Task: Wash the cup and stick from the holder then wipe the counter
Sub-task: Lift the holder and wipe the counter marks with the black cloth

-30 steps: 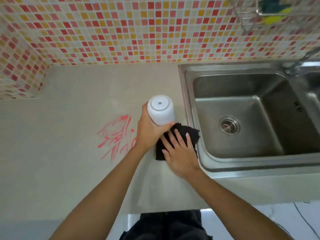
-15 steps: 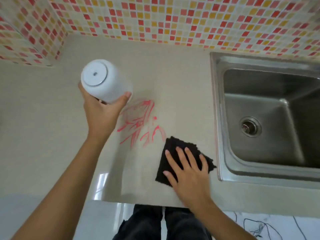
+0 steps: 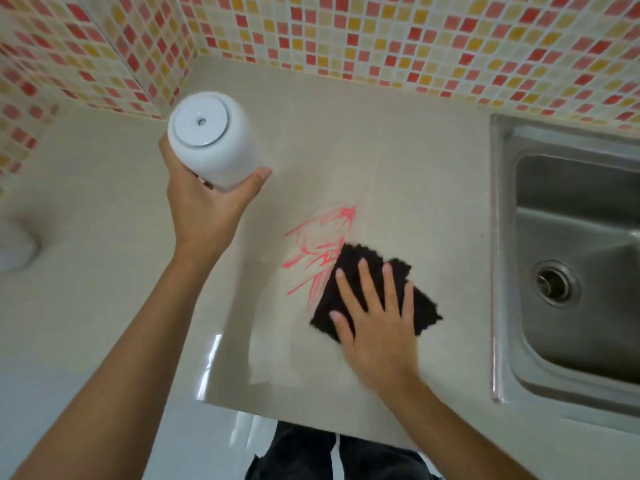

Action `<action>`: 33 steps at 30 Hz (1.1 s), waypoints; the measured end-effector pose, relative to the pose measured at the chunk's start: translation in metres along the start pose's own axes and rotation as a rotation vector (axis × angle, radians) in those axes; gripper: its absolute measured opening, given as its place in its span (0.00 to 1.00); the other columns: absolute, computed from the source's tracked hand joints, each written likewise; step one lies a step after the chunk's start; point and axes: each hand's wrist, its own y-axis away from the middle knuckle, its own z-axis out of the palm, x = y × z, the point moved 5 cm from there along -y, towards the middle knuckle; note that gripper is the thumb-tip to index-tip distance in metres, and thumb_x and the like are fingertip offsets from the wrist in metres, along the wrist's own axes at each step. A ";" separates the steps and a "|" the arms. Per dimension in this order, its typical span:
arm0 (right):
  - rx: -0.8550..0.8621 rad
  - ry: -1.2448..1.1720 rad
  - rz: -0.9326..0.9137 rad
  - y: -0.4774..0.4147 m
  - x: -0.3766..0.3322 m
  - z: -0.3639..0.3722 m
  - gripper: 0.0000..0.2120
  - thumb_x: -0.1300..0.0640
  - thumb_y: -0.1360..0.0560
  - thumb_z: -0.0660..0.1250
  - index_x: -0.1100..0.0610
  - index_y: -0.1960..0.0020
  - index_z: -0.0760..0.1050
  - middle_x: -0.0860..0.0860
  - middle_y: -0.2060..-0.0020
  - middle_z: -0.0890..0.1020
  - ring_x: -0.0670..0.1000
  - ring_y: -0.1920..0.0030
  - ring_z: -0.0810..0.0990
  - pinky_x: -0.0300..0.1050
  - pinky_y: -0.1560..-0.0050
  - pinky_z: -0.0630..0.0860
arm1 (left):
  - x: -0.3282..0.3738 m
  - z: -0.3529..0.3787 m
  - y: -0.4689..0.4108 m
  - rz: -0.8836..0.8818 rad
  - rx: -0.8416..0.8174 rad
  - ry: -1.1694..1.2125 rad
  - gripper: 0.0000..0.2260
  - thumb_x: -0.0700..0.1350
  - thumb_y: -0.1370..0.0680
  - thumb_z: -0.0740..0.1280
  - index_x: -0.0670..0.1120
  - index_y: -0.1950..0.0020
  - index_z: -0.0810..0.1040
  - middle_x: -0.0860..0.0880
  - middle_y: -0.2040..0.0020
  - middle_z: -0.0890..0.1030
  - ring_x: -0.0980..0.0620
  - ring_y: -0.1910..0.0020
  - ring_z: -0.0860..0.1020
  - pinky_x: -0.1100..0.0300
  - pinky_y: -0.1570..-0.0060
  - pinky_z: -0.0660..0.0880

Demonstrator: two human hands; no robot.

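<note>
- Beige glossy counter [image 3: 398, 140] across the head view, backed at the far side and the left by a wall of small red, orange and cream mosaic tiles [image 3: 381, 36].
- Set into the counter at the right: a stainless steel sink [image 3: 498, 237], with a round metal drain [image 3: 554, 285] in its basin.
- Left hand [image 3: 204, 209] at far left, grasping a white round-shouldered plastic cup [image 3: 211, 140]; thumb curled round the right side, fingers mostly hidden behind the left side.
- Cup tipped with its circular base toward the camera, held over the far-left part of the counter, near the tiled corner, well apart from the sink.
- Red scribbled marks [image 3: 322, 233] on the counter between the two hands.
- Right hand [image 3: 377, 327] flat, fingers straight and spread, pressing on a black square cloth [image 3: 424, 306] with a zigzag edge.
- Cloth flat on the counter, its far-left corner overlapping the near-right end of the red marks, its right edge near the sink rim but apart from it.
- Blurred white object [image 3: 14, 251] at the left edge; cannot tell what.
- Dark trousers [image 3: 298, 452] below the near counter edge.
</note>
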 end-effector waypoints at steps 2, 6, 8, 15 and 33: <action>-0.052 -0.005 -0.050 0.038 -0.027 0.005 0.29 0.37 0.20 0.49 0.43 0.22 0.50 0.51 0.22 0.55 0.63 0.23 0.53 0.70 0.29 0.53 | -0.004 -0.008 -0.004 0.012 0.016 -0.018 0.42 0.53 0.33 0.80 0.52 0.28 0.58 0.52 0.31 0.72 0.57 0.33 0.72 0.51 0.35 0.73; -0.020 0.004 -0.144 -0.029 -0.031 0.000 0.28 0.36 0.20 0.48 0.41 0.22 0.51 0.49 0.22 0.56 0.61 0.23 0.53 0.69 0.28 0.51 | -0.007 -0.006 -0.008 0.058 -0.016 -0.084 0.42 0.53 0.34 0.80 0.47 0.28 0.60 0.49 0.32 0.72 0.55 0.33 0.73 0.46 0.36 0.73; 0.034 0.005 -0.102 -0.101 -0.022 -0.004 0.27 0.36 0.20 0.46 0.40 0.23 0.51 0.49 0.22 0.56 0.60 0.23 0.51 0.68 0.28 0.49 | -0.010 -0.004 -0.007 0.078 -0.020 -0.106 0.41 0.53 0.33 0.80 0.48 0.29 0.59 0.49 0.32 0.72 0.55 0.33 0.72 0.46 0.37 0.73; 0.089 -0.007 0.091 -0.178 -0.005 -0.004 0.28 0.39 0.19 0.42 0.46 0.21 0.50 0.52 0.22 0.54 0.60 0.22 0.49 0.66 0.26 0.47 | -0.021 -0.022 -0.015 0.067 -0.022 -0.095 0.43 0.54 0.33 0.80 0.44 0.27 0.59 0.47 0.31 0.71 0.52 0.32 0.72 0.46 0.37 0.74; 0.004 -0.045 0.038 -0.243 -0.044 -0.001 0.29 0.36 0.20 0.42 0.43 0.22 0.48 0.50 0.21 0.50 0.60 0.22 0.44 0.69 0.28 0.41 | -0.031 -0.027 -0.004 -0.007 0.005 -0.073 0.43 0.50 0.34 0.81 0.48 0.27 0.59 0.51 0.31 0.71 0.54 0.32 0.72 0.47 0.35 0.73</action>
